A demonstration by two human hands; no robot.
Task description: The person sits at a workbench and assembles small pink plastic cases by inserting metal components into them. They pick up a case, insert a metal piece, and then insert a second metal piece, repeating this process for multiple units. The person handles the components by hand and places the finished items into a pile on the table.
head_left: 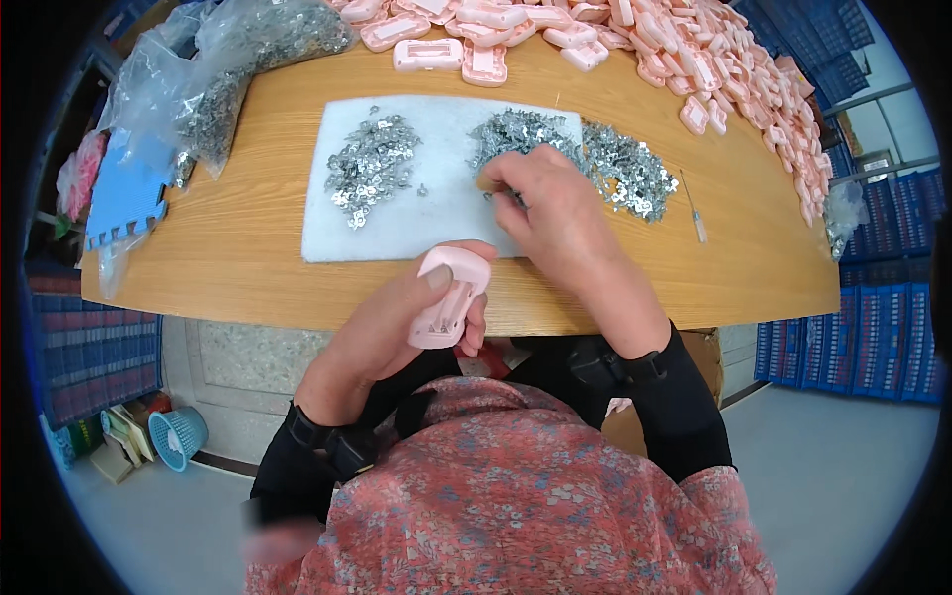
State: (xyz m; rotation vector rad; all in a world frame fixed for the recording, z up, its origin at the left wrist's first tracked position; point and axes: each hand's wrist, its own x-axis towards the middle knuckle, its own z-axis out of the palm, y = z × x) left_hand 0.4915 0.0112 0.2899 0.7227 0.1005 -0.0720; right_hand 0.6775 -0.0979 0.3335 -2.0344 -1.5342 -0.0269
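Near the table's front edge, my left hand (pixel 382 315) is closed around a pink plastic casing (pixel 462 290). Its hollow side, with metal contacts at the lower end, faces up, and the thumb lies over its edge. My right hand (pixel 557 210) reaches over a white foam sheet (pixel 446 223), at the near side of a middle pile of small metal pieces (pixel 518 129). Its thumb and fingers are pinched together; what is between them is hidden. Another metal pile (pixel 373 164) lies on the sheet's left part, and a third pile (pixel 632 171) spreads past its right edge.
Many pink casings (pixel 684 59) are heaped along the far and right sides of the wooden table (pixel 268 149). Clear bags of metal parts (pixel 213 109) and a blue foam mat (pixel 129 188) sit at the left. A thin pointed tool (pixel 697 220) lies right of the piles.
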